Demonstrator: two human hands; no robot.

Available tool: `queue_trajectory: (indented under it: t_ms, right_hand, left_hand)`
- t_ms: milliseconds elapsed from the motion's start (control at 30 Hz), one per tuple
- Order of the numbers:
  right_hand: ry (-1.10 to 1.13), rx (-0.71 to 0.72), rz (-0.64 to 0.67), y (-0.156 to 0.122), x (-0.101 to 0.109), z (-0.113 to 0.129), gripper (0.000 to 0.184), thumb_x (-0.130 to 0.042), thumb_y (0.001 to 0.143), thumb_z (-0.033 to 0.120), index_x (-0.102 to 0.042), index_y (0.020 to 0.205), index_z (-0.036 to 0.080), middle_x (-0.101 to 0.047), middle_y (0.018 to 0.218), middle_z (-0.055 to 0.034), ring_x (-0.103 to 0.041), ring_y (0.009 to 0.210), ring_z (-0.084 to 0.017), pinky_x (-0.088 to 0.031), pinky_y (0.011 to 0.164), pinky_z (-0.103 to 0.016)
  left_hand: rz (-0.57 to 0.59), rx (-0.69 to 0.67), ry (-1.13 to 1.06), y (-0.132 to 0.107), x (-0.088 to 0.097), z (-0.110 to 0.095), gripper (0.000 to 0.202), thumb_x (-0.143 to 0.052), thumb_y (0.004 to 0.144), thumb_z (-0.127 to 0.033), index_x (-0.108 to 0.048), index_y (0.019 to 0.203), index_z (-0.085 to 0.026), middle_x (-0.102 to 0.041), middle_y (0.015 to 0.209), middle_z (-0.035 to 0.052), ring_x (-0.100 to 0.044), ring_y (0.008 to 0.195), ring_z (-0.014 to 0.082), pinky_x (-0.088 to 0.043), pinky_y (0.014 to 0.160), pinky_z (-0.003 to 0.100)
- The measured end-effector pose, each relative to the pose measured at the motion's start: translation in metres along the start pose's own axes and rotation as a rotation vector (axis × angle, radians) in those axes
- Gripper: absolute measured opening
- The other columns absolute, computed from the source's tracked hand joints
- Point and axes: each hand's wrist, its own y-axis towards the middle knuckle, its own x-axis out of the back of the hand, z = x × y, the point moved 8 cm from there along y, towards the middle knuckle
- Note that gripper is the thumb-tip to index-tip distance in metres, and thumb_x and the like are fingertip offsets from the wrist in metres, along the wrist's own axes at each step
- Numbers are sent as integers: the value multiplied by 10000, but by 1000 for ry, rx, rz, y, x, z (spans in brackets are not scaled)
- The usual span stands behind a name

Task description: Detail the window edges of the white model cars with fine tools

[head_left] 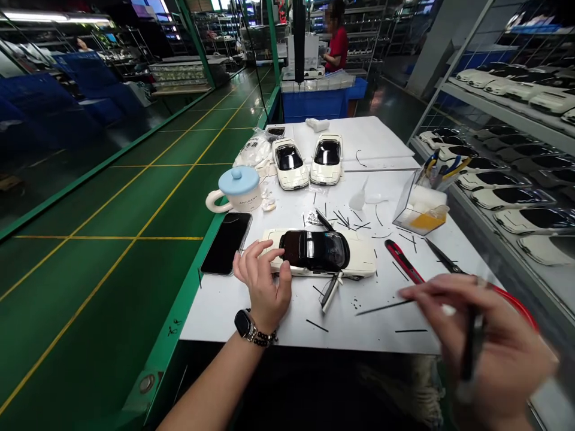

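Observation:
A white model car (pixel 362 254) with a black roof lies sideways on the white table, its nose to the right and both doors swung out. My left hand (pixel 265 281) is at its rear end, fingers curled over the body and thumb against the near side. My right hand (pixel 489 341), blurred, is at the lower right, apart from the car. Thumb and forefinger pinch a thin dark strip (pixel 384 307) that points left over the table. A dark, pen-like object (pixel 471 347) lies across the same palm; its kind is unclear.
Loose black strips (pixel 344 219) litter the table. A red utility knife (pixel 404 261) and scissors (pixel 442 256) lie right of the car. Behind stand two white model cars (pixel 327 158), a lidded mug (pixel 239 188) and a clear tool box (pixel 420 206). A phone (pixel 227 243) lies left.

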Motion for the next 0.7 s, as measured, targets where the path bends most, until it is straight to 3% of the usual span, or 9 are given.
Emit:
queue_trajectory:
  t_ms: [100, 167, 300, 400, 700]
  right_hand:
    - [203, -42, 170, -20, -47, 14, 190, -700, 799, 134, -646, 961, 217, -662, 774, -34, -622, 731, -231, -478, 703, -417]
    - [187, -6, 168, -20, -64, 13, 208, -684, 812, 121, -629, 984, 224, -665, 802, -26, -623, 744, -222, -465, 705, -405]
    - [-11, 95, 51, -9, -76, 4, 126, -670, 837, 147, -612, 929, 211, -670, 775, -15, -617, 744, -210, -392, 750, -407]
    - [-106, 146, 60, -5, -85, 0, 69, -631, 867, 162, -604, 908, 210, -671, 761, -9, -615, 748, -205, -357, 782, -410]
    - [-106, 172, 83, -8, -96, -4, 74, -622, 862, 143, -613, 902, 205, -665, 765, -5, -597, 740, -190, -343, 796, -399]
  left_hand:
    - [-4, 31, 23, 0, 1, 2, 159, -434, 898, -279, -560, 961, -203, -562, 1118, 91, -496, 1130, 249, -142, 1103, 540]
    - [-1, 43, 29, 0, 1, 4, 159, -429, 900, -281, -557, 955, -204, -561, 1119, 93, -496, 1124, 245, -147, 1101, 538]
    - [2, 53, 33, -1, 1, 5, 154, -423, 904, -278, -550, 956, -208, -562, 1117, 91, -496, 1121, 240, -148, 1103, 533]
    - [13, 42, 34, -1, 1, 5, 156, -425, 902, -285, -551, 956, -209, -561, 1117, 88, -495, 1121, 244, -148, 1103, 531]
    - [35, 36, 9, -2, -1, 4, 149, -433, 901, -278, -551, 956, -207, -565, 1106, 84, -498, 1106, 241, -155, 1100, 527]
